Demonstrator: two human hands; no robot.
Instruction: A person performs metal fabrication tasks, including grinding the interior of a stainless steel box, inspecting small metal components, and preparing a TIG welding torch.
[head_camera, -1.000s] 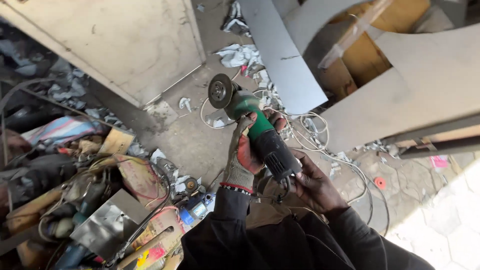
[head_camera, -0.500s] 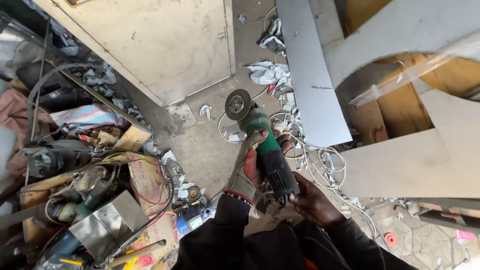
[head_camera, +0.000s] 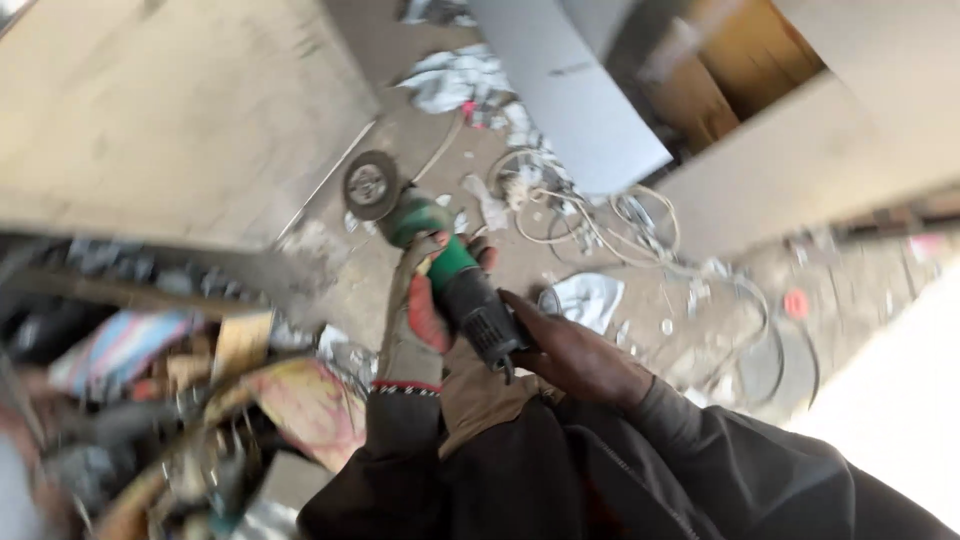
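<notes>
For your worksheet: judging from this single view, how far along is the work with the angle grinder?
Done: nothing cut shows; the large pale panel looks unmarked, though the view is blurred. In hand: the green and black angle grinder is gripped by the gloved left hand at its body and the bare right hand at its rear, its disc held above the floor, touching nothing. Left: any cutting or grinding.

Motion blur smears the whole view, worst over the clutter pile (head_camera: 150, 400) at lower left, where no single item can be told. The picture's edge cuts off the pale panel (head_camera: 180, 110) at upper left.
</notes>
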